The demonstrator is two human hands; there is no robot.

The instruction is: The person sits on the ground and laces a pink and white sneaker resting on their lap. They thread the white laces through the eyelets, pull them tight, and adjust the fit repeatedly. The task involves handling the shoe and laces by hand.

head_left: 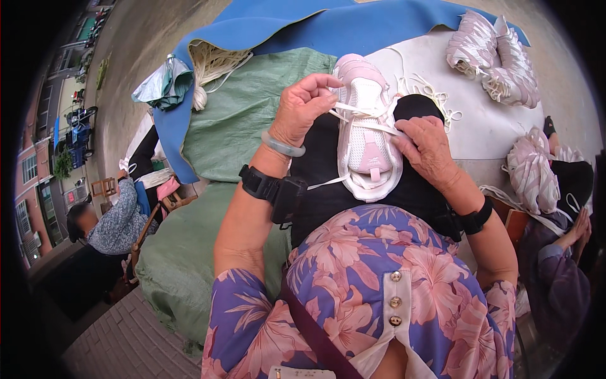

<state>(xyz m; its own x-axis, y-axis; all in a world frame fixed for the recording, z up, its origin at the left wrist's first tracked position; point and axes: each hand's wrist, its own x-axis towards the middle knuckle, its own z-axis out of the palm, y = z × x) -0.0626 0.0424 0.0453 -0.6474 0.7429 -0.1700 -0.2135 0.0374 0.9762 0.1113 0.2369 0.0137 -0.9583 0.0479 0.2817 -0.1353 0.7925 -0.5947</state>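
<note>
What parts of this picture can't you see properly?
- Head view: the shoe's sole is hidden, because it faces down onto the black cloth.
- The lace end is hidden inside the left hand's pinching fingertips.
- The right hand covers the shoe's right edge.
- The pile of shoes is bent and blurred near the rim.
- The person at the right is cut off by the dark edge.

A single fisheye view from the person's head looks steeply down and close onto the lap, the forearms entering from the lower edge and straight lines bowing toward the dark, rounded rim.
</note>
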